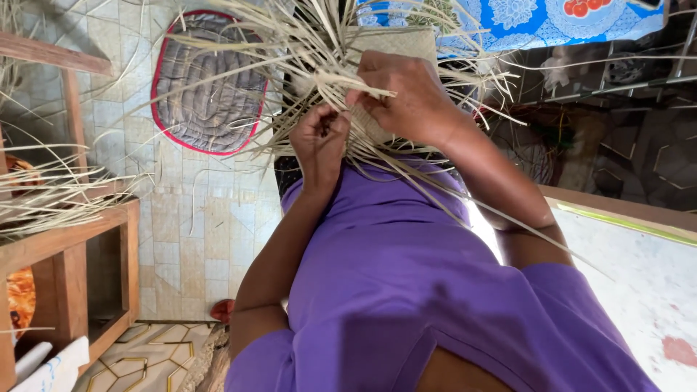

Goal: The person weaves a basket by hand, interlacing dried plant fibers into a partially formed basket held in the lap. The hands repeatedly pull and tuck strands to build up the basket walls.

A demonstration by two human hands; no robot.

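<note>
Left hand (319, 138) fisting closed on pale dried flat palm-leaf strips (312, 43). Right hand (406, 98) pinching one strip, long axis running leftward across toward left fist, nearer hand. Half-woven tan mat (396, 43) lying just beyond both hands.

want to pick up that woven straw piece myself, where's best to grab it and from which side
Grab the woven straw piece by its tight plaited body, coming from the near side, where the left hand and right hand already work. The loose strands fanning outward are separate and springy, giving a poorer grip.
</note>
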